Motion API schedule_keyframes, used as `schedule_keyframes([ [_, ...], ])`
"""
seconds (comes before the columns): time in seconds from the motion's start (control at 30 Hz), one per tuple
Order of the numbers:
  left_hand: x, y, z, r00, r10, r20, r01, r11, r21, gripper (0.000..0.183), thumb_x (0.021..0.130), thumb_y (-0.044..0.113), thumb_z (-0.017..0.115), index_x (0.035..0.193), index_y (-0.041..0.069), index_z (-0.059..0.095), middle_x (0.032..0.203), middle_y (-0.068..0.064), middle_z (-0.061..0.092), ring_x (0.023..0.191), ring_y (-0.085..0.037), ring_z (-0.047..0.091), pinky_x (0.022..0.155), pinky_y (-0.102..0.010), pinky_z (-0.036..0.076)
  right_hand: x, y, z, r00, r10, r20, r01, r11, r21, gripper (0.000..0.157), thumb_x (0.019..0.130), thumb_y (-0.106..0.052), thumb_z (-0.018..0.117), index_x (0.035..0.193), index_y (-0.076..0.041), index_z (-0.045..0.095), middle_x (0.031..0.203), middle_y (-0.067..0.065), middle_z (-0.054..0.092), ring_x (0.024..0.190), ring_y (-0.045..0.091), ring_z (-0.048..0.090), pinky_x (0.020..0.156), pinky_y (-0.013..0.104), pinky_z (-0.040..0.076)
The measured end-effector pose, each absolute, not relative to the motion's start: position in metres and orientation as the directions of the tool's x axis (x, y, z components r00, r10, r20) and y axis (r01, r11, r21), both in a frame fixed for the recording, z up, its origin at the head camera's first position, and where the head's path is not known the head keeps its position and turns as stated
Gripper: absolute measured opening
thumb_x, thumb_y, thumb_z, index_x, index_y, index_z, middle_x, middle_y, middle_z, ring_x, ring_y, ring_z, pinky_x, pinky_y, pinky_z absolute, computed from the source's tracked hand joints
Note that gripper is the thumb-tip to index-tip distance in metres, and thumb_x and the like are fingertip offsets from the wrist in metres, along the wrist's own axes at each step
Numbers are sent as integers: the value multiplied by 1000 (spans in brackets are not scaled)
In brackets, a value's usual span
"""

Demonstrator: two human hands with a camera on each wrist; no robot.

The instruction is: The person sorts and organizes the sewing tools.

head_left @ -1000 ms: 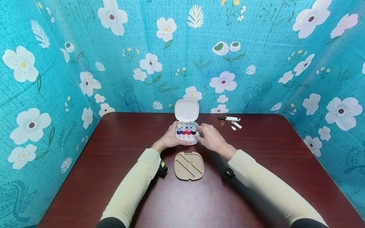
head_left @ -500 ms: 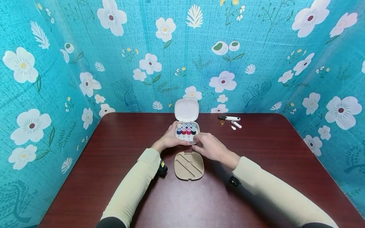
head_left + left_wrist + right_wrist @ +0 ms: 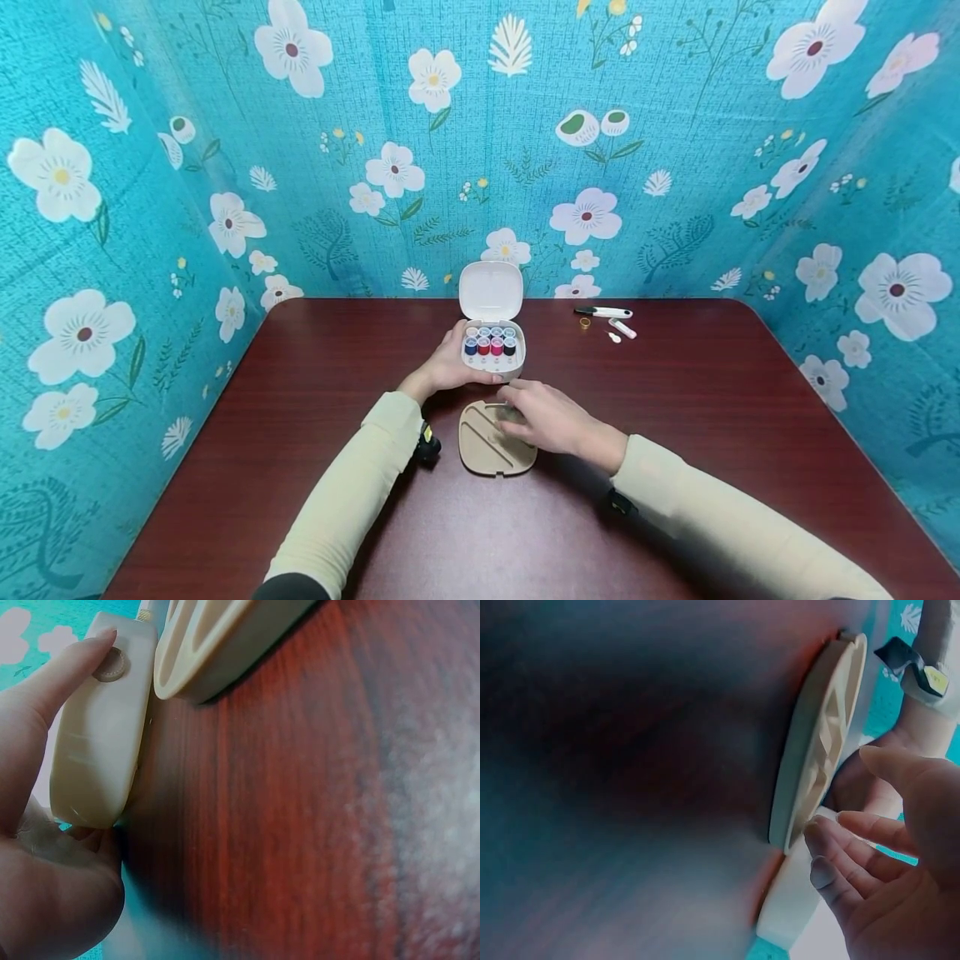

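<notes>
A white sewing box stands on the table with its lid raised, holding two rows of thread spools in blue, red, pink, black and paler shades. My left hand grips the box from its left side; in the left wrist view the thumb lies beside the round front catch. Just in front of the box lies a beige insert tray with diagonal grooves. Over the tray's back right part hovers my right hand, fingers loosely bent and holding nothing. In the right wrist view its fingertips are close to the tray's edge.
Back right on the dark red table lie a white seam ripper-like tool with a black end, a gold ring, a small white tube and a needle threader. A blue floral cloth hangs behind and along both sides.
My right hand has moved from the right side of the box down and toward me, over the tray. My left hand, the box and the tray have stayed in place.
</notes>
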State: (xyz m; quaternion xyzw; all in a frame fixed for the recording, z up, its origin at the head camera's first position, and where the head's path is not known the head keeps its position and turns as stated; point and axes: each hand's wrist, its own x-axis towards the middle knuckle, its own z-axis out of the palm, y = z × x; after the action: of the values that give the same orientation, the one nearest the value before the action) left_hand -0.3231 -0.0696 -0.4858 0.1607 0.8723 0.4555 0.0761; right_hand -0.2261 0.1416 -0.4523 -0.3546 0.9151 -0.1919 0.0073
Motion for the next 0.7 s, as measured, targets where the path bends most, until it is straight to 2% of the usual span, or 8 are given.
schedule_keyframes([
  [0.13,-323,-70,-486,-937,348,13,211,536,818,114,64,35,99,153,10,32,138,-11,45,126,-27,45,110,-47,37,-222,139,-454,-748,-656,95,-645,687,-333,38,92,-35,77,119,-10,71,101,2,64,83,15,61,71,33,52],
  [0.3,-325,-70,-487,-939,343,15,208,533,820,114,63,37,99,153,12,32,138,-11,46,127,-27,45,111,-47,36,-218,135,-457,-734,-674,81,-664,689,-291,40,92,-39,76,117,-9,70,95,0,59,75,10,53,63,29,45],
  [0.43,-325,-71,-488,-940,342,12,201,525,827,115,63,38,99,154,12,32,140,-11,45,129,-27,44,112,-47,35,-217,132,-460,-728,-680,87,-675,690,-262,39,91,-43,77,112,-10,70,90,-4,54,70,9,50,58,27,42],
  [0.53,-324,-71,-488,-939,343,10,199,520,831,116,63,37,99,154,13,32,140,-11,45,129,-28,43,112,-47,35,-216,130,-462,-729,-678,99,-677,691,-255,36,89,-44,78,102,-11,70,86,-5,49,66,10,48,56,28,39],
  [0.7,-324,-71,-487,-940,340,10,201,530,824,115,64,38,99,154,13,32,139,-11,45,128,-28,44,111,-47,36,-216,127,-465,-724,-684,92,-684,693,-229,36,89,-45,78,96,-12,65,86,-5,45,65,11,46,55,28,38],
])
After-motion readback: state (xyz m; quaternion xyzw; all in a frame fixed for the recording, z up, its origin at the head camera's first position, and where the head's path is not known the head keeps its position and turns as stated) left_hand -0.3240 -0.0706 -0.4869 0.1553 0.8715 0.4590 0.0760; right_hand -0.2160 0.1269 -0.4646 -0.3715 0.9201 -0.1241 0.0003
